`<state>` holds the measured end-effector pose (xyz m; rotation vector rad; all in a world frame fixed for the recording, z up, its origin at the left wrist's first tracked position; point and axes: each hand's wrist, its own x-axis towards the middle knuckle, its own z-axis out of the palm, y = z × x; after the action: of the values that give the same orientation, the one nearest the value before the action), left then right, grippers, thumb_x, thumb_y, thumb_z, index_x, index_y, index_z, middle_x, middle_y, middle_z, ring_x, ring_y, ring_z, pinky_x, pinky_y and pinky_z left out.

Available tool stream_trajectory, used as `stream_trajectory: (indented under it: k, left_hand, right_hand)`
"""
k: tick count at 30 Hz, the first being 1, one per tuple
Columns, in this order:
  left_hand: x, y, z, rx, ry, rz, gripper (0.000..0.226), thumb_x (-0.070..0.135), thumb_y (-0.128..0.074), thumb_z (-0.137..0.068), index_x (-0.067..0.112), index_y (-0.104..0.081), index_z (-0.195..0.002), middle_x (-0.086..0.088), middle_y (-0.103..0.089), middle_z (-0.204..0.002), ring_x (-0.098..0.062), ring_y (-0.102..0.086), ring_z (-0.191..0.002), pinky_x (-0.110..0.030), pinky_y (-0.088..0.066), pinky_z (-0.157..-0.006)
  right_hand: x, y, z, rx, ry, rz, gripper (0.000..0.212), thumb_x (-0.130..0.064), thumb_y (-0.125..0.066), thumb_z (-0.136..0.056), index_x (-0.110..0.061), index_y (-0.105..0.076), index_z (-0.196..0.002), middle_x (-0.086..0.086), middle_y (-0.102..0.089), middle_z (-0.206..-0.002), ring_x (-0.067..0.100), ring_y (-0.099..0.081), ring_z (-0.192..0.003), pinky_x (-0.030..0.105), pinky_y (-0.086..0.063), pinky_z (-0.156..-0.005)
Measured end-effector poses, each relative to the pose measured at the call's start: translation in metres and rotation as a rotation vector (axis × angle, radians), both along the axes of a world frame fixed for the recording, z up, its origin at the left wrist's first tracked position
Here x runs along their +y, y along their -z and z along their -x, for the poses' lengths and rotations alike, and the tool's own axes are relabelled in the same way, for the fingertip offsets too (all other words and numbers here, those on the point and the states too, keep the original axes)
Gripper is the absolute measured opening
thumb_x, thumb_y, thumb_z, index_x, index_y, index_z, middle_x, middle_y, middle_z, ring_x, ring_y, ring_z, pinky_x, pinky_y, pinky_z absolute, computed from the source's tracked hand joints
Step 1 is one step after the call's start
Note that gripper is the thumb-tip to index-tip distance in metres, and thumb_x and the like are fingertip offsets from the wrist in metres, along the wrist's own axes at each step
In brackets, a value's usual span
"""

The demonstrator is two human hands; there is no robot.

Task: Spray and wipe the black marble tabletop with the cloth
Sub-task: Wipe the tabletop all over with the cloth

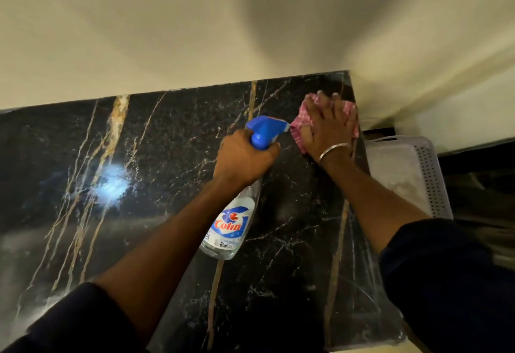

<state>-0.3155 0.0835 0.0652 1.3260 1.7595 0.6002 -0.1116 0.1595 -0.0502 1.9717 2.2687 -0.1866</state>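
Note:
The black marble tabletop [156,163] with gold and white veins fills the lower part of the head view. My left hand [245,157] grips the neck of a clear spray bottle [231,227] with a blue trigger head, held above the surface with its nozzle pointing toward the far right corner. My right hand [328,124] lies flat with fingers spread on a pink checked cloth [299,129], pressing it onto the marble near that far right corner. A metal bangle sits on my right wrist.
A cream wall [195,32] runs along the tabletop's far edge and meets another wall at the right corner. A white perforated plastic basket [429,174] stands just beyond the tabletop's right edge. A bright light reflection shows on the marble at the left.

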Motion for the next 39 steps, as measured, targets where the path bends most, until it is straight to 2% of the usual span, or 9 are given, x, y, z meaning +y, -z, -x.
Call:
stream_trajectory:
  k: [3,9,13,15,20,25,29,34,39]
  left_hand:
    - [-0.003,0.01,-0.014,0.01,0.013,0.027,0.025,0.031,-0.071,-0.078,0.017,-0.063,-0.097,0.012,-0.058,-0.064,0.003,-0.058,-0.054,-0.009,-0.041,-0.052]
    - [-0.007,0.023,-0.035,0.001,0.005,0.058,0.033,0.038,-0.071,-0.075,0.021,-0.067,-0.104,0.005,-0.067,-0.076,-0.008,-0.064,-0.067,-0.028,-0.053,-0.064]
    - [0.009,0.028,-0.045,0.013,0.032,0.058,0.051,0.052,-0.066,-0.071,0.022,-0.065,-0.112,0.003,-0.071,-0.079,-0.011,-0.068,-0.071,-0.037,-0.059,-0.07]
    - [0.019,0.026,-0.051,-0.002,0.042,0.066,0.051,0.052,-0.066,-0.072,0.023,-0.063,-0.114,0.003,-0.069,-0.079,-0.01,-0.067,-0.069,-0.033,-0.058,-0.067]
    - [0.04,0.019,-0.058,-0.012,0.065,0.034,0.036,0.036,-0.069,-0.081,0.02,-0.06,-0.113,0.007,-0.063,-0.071,-0.006,-0.062,-0.061,-0.019,-0.046,-0.056]
    - [0.039,0.014,-0.052,-0.021,0.071,0.039,0.044,0.04,-0.068,-0.079,0.021,-0.058,-0.118,0.003,-0.066,-0.078,-0.01,-0.066,-0.068,-0.029,-0.058,-0.065]
    - [0.028,0.006,-0.042,-0.019,0.067,0.036,0.036,0.034,-0.069,-0.082,0.022,-0.059,-0.114,0.006,-0.063,-0.072,-0.003,-0.061,-0.06,-0.012,-0.047,-0.054]
    - [0.014,-0.001,-0.023,-0.043,0.045,0.061,0.023,0.032,-0.069,-0.081,0.024,-0.06,-0.101,0.009,-0.059,-0.066,0.0,-0.057,-0.054,-0.009,-0.04,-0.05]
    - [0.0,-0.001,0.004,-0.083,-0.016,0.086,0.018,0.028,-0.07,-0.082,0.029,-0.056,-0.093,0.008,-0.062,-0.069,-0.001,-0.06,-0.057,-0.012,-0.045,-0.054]
  right_hand:
    - [-0.053,0.003,0.004,-0.013,-0.067,0.005,0.082,-0.064,-0.039,-0.088,-0.027,-0.011,-0.156,0.008,-0.013,-0.162,0.039,-0.013,-0.147,0.065,-0.012,-0.114]
    - [-0.116,0.003,-0.008,0.077,-0.157,0.022,0.074,-0.058,-0.032,-0.089,-0.029,-0.015,-0.155,0.004,-0.013,-0.163,0.035,-0.009,-0.15,0.067,-0.014,-0.112]
    - [-0.077,-0.001,-0.014,0.14,-0.189,-0.013,0.066,-0.06,-0.029,-0.092,-0.028,-0.028,-0.149,0.011,-0.024,-0.158,0.037,-0.019,-0.147,0.065,-0.018,-0.112]
    - [-0.036,-0.003,-0.017,0.177,-0.104,-0.043,0.067,-0.059,-0.023,-0.091,-0.026,-0.035,-0.148,0.013,-0.033,-0.152,0.037,-0.024,-0.143,0.063,-0.016,-0.114]
    - [0.064,0.002,-0.041,0.101,-0.116,-0.031,0.071,-0.051,-0.041,-0.083,-0.035,-0.031,-0.151,0.012,-0.029,-0.154,0.037,-0.023,-0.143,0.059,-0.011,-0.117]
    - [0.075,0.002,-0.05,0.15,-0.18,-0.08,0.064,-0.048,-0.038,-0.085,-0.035,-0.038,-0.148,0.011,-0.036,-0.15,0.036,-0.031,-0.139,0.056,-0.019,-0.116]
    - [0.06,0.002,-0.048,0.21,-0.077,-0.135,0.064,-0.047,-0.039,-0.086,-0.028,-0.04,-0.147,0.012,-0.044,-0.145,0.036,-0.038,-0.135,0.054,-0.025,-0.115]
    - [0.045,0.01,-0.036,0.371,0.288,-0.275,0.06,-0.045,-0.049,-0.083,-0.015,-0.048,-0.135,0.014,-0.055,-0.13,0.034,-0.05,-0.123,0.049,-0.041,-0.104]
    - [0.062,0.003,0.04,0.203,0.521,-0.181,0.062,-0.041,-0.047,-0.089,-0.011,-0.041,-0.143,0.02,-0.039,-0.149,0.04,-0.03,-0.141,0.062,-0.011,-0.117]
